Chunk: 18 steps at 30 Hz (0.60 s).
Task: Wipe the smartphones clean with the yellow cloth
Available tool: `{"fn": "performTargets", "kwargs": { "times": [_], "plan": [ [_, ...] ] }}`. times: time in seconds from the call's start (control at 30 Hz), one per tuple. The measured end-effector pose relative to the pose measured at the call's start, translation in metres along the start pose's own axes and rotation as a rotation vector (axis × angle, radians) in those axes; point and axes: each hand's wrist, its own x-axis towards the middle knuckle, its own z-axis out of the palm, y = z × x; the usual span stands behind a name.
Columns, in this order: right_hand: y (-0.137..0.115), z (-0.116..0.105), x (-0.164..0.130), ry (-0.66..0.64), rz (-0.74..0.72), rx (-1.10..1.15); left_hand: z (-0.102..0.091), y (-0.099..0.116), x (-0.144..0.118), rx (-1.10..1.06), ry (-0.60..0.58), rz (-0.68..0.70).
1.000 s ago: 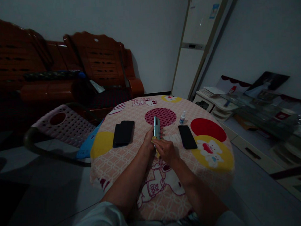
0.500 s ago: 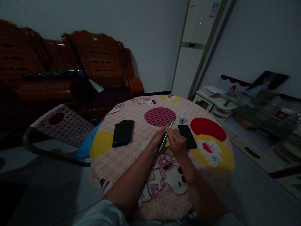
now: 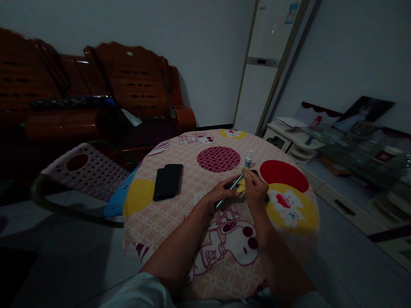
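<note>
Two hands, phone (image 3: pixel 229 191) edge-up between left fingers (image 3: pixel 227 189)

A round table (image 3: pixel 167 213) carries a cartoon-print cloth. Two dark phones (image 3: pixel 167 181) lie overlapping at 10 o'clock on it. A small white dropper bottle (image 3: pixel 248 159) stands upright at 1 o'clock. A perforated pink plastic chair (image 3: pixel 88 169) stands at 9 o'clock beside the table. A red-brown wooden sofa (image 3: pixel 89 95) lines the far wall. A white standing air conditioner (image 3: pixel 269 57) occupies the corner at 1 o'clock.
</note>
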Motion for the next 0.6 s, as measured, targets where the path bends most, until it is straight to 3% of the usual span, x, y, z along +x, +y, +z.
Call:
{"fn": "performTargets", "kwargs": {
  "times": [0.23, 0.4, 0.6],
  "plan": [
    [0.021, -0.003, 0.008, -0.046, 0.298, 0.191, -0.008, 0.005, -0.004, 0.042, -0.053, -0.056],
    [0.036, -0.003, 0.008, -0.076, 0.371, 0.163, -0.013, 0.007, -0.008, -0.042, -0.066, -0.091],
    [0.034, 0.001, 0.004, -0.083, 0.432, 0.070, -0.017, 0.010, -0.011, -0.391, 0.045, -0.222]
  ]
}}
